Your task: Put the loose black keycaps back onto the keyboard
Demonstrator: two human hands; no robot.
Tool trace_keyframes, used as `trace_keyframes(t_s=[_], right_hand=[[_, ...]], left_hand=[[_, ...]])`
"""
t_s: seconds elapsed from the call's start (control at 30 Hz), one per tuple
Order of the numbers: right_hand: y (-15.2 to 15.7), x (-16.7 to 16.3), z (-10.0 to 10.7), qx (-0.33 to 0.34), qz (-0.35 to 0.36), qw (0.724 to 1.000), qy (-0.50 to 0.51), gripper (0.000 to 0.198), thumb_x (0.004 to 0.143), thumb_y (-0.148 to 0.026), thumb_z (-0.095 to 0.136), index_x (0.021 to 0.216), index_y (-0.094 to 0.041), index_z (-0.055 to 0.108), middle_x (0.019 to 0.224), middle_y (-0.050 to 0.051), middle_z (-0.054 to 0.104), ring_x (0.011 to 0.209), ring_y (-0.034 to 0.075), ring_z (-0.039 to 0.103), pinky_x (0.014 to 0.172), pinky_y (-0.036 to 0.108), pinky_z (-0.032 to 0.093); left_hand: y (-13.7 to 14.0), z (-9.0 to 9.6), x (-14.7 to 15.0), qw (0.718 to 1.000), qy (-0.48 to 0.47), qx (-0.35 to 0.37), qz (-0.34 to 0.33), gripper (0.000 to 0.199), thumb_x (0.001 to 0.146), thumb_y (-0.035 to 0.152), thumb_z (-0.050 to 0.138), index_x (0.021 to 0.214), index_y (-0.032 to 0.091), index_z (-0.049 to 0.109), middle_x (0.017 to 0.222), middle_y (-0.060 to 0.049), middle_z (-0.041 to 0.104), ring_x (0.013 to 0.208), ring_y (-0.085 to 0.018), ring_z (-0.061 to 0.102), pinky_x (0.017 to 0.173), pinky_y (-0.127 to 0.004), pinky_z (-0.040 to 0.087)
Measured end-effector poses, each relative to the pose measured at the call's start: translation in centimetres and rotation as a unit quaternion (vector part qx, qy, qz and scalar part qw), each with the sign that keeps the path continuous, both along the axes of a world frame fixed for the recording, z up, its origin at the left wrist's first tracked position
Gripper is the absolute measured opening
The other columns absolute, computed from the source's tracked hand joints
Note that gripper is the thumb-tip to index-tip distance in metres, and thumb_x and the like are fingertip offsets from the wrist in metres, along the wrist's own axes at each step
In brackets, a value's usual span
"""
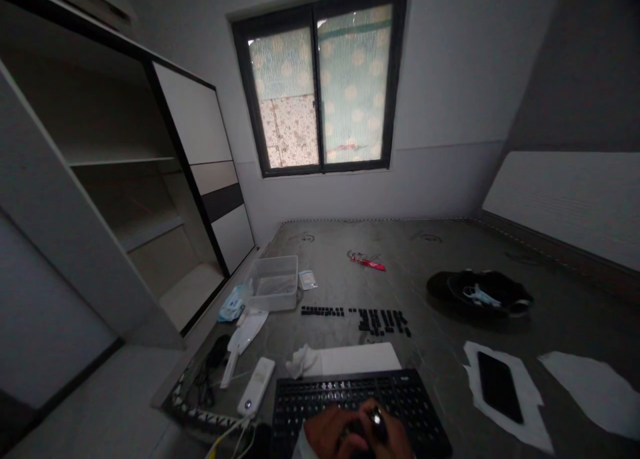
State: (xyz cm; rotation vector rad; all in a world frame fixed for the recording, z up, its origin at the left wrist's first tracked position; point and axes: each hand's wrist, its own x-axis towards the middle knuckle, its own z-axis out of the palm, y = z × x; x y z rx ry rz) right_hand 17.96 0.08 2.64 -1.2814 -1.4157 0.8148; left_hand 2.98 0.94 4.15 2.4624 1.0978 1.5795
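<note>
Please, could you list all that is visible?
surface: 1, grey, underneath
keyboard: 1, black, front
object: 1, dark, over keyboard
keycaps: many, black, centre
card: 1, white, behind keyboard
tissue: 1, white, card's left
device: 1, white, left
cables: several, mixed, left
box: 1, clear, left
packet: 1, blue, box's left
sachet: 1, white, box's right
strap: 1, red, far
cap: 1, black, right
mask: 1, bluish, in cap
papers: 2, white, right
phone: 1, black, on paper
window: 1, greenish, far
wardrobe: 1, white, left
left hand: 1, bare, front
right hand: 1, bare, front

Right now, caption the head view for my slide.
Hands close together over a black keyboard, small black pieces laid out beyond.
</note>
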Motion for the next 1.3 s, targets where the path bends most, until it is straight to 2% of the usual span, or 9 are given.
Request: trace_keyframes(t_s=[0.1,0.2,0.37,0.63,0.73,0.9,1.03,1.17,1.3], right_hand=[[0.1,0.1,2.2,-0.005,0.020,1.000,0.007,0.052,0.080,-0.069,0.047,0.069,-0.023,0.067,0.062,0.004,0.071,0.060,0.020,0.066,0.063,0.028,0.054],[0.3,0.4,4.0,-0.008,0.038,0.999,-0.002,0.048,0.079,-0.067,0.052,0.068,-0.022,0.067,0.062,0.004,0.071,0.061,0.020,0.066,0.061,0.028,0.053],[0.4,0.9,4.6,-0.041,0.045,0.998,0.023,0.047,0.074,-0.064,0.060,0.072,-0.019,0.072,0.069,0.008,0.075,0.063,0.021,0.068,0.062,0.030,0.055],[-0.1,1.1,3.6,-0.071,0.053,0.995,0.053,0.042,0.071,-0.060,0.066,0.079,-0.020,0.073,0.074,0.007,0.076,0.065,0.020,0.066,0.062,0.033,0.055],[0.0,1.5,3.4,-0.079,0.080,0.993,0.046,0.036,0.070,-0.055,0.067,0.079,-0.020,0.074,0.073,0.006,0.076,0.064,0.020,0.067,0.061,0.032,0.056],[0.1,1.7,3.3,-0.097,0.069,0.992,0.043,0.037,0.070,-0.056,0.067,0.079,-0.020,0.074,0.069,0.006,0.075,0.061,0.020,0.067,0.058,0.032,0.055],[0.1,1.5,3.6,-0.100,0.053,0.993,0.043,0.043,0.069,-0.060,0.067,0.079,-0.018,0.074,0.072,0.009,0.077,0.064,0.023,0.069,0.060,0.034,0.057],[0.4,1.4,3.7,-0.093,0.037,0.995,0.030,0.037,0.068,-0.055,0.070,0.078,-0.020,0.075,0.078,0.010,0.079,0.073,0.025,0.072,0.070,0.037,0.059],[1.0,1.6,3.1,-0.117,0.079,0.990,0.012,0.026,0.068,-0.046,0.071,0.079,-0.022,0.075,0.081,0.007,0.079,0.078,0.024,0.073,0.075,0.037,0.059]], left_hand=[[-0.2,1.2,-0.3,0.999,0.009,0.035,0.012,0.044,0.094,0.052,0.037,0.092,0.021,0.068,0.065,-0.001,0.073,0.052,-0.012,0.067,0.049,-0.018,0.053],[-0.4,2.5,-0.6,0.999,0.029,0.023,0.028,0.039,0.091,0.051,0.045,0.096,0.019,0.068,0.072,-0.002,0.076,0.059,-0.012,0.069,0.055,-0.018,0.055],[-0.5,3.7,-1.0,0.998,0.038,0.015,0.039,0.033,0.085,0.047,0.060,0.095,0.017,0.071,0.076,-0.003,0.077,0.065,-0.010,0.071,0.064,-0.015,0.057],[-0.8,2.1,-0.7,0.997,0.002,-0.018,0.077,0.041,0.086,0.055,0.054,0.097,0.021,0.075,0.072,-0.004,0.077,0.063,-0.009,0.069,0.060,-0.016,0.056],[-1.3,2.5,-0.7,0.995,-0.011,-0.059,0.078,0.045,0.082,0.059,0.056,0.093,0.019,0.075,0.071,-0.003,0.076,0.058,-0.008,0.067,0.057,-0.015,0.055],[-2.0,3.4,-0.6,0.981,-0.034,-0.161,0.101,0.046,0.078,0.060,0.060,0.090,0.018,0.073,0.073,-0.002,0.077,0.046,-0.006,0.059,0.050,-0.016,0.050],[-1.7,2.6,-0.6,0.982,-0.045,-0.162,0.092,0.038,0.083,0.054,0.058,0.084,0.019,0.074,0.074,-0.003,0.077,0.054,-0.008,0.065,0.056,-0.016,0.052],[-1.0,0.9,-0.7,0.984,-0.048,-0.141,0.097,0.042,0.086,0.056,0.053,0.082,0.020,0.074,0.073,-0.003,0.077,0.061,-0.011,0.069,0.059,-0.018,0.055],[-0.5,-0.5,-1.0,0.985,-0.034,-0.140,0.091,0.042,0.087,0.055,0.052,0.083,0.019,0.074,0.074,-0.003,0.077,0.063,-0.011,0.071,0.060,-0.018,0.055]])
